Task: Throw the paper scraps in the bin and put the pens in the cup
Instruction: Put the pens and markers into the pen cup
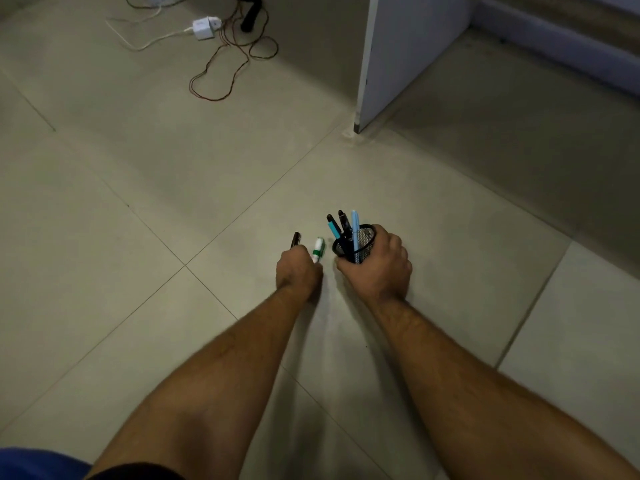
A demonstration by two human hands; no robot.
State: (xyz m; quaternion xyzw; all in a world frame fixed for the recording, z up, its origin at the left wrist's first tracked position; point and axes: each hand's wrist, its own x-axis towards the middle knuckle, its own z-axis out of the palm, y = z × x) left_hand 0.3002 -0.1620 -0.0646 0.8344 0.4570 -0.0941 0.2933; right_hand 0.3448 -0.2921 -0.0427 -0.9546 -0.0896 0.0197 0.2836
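I see pale tiled floor (173, 209). My right hand (375, 265) grips the black wire-mesh cup (362, 242), three pens (346, 226) upright inside. My left hand (298, 270) holds a dark pen (295, 239) and white-green marker (318, 249), just beside the cup.

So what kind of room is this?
Probably an office or study room, seen at floor level: pale floor tiles, a white furniture panel like a desk side, and a charger with loose wires trailing on the floor.

Open floor (173, 202), cabinet panel (391, 57) right
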